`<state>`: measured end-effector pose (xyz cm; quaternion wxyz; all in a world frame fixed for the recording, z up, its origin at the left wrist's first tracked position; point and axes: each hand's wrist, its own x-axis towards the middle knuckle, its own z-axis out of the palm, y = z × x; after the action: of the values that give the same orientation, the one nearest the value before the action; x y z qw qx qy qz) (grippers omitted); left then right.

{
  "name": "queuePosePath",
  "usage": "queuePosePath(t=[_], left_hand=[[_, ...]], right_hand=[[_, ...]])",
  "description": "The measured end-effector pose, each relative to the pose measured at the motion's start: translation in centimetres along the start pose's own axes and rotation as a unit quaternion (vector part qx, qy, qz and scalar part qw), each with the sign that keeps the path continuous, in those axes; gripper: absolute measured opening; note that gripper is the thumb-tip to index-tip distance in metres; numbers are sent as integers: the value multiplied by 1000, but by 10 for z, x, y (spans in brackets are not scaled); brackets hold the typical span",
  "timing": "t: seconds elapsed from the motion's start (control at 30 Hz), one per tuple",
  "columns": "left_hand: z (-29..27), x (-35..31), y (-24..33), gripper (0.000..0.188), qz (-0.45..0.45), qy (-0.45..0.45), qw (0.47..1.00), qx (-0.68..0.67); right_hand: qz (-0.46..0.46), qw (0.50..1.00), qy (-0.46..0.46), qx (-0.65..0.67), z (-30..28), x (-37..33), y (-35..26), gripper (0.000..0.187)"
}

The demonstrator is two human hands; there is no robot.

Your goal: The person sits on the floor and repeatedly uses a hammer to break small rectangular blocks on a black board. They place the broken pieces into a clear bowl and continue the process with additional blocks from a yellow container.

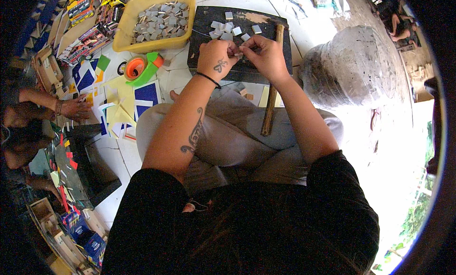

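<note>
Over a low black block [202, 23], my left hand [217, 60] and my right hand [264, 57] meet with their fingertips pinched together. Something small and greyish sits between the fingers, too covered to name. Just beyond the hands, several small square pieces with pale grey faces [228, 27] lie loosely on the block. A brown wooden stick [271, 102] slants over the block's right side, its near end above my crossed legs. My left wrist wears a dark band.
Many similar squares fill a yellow plastic tub [122, 37] at the far left. Beside it lie a green tape dispenser [151, 68] with orange parts, cut paper sheets [118, 106] and wooden toy trucks [78, 7]. Another person's hand [76, 109] is at left. A grey rounded lump [349, 68] stands right.
</note>
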<state>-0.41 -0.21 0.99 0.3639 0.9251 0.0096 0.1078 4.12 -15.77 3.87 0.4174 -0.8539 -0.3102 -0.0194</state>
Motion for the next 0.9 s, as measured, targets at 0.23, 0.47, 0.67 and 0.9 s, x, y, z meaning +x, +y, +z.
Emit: queuePosePath(t=[0.23, 0.47, 0.67, 0.9], left_hand=[[-4, 0, 3, 20, 19, -9, 1000, 15], [0, -3, 2, 17, 56, 53, 994, -81], [5, -9, 4, 11, 97, 86, 984, -119], [11, -7, 1, 13, 96, 91, 989, -72]], right_hand=[[-74, 997, 5, -35, 0, 0, -4, 8], [-132, 988, 39, -76, -4, -1, -9, 20], [152, 945, -13, -288, -27, -57, -9, 67], [198, 976, 75, -57, -49, -92, 1, 42]])
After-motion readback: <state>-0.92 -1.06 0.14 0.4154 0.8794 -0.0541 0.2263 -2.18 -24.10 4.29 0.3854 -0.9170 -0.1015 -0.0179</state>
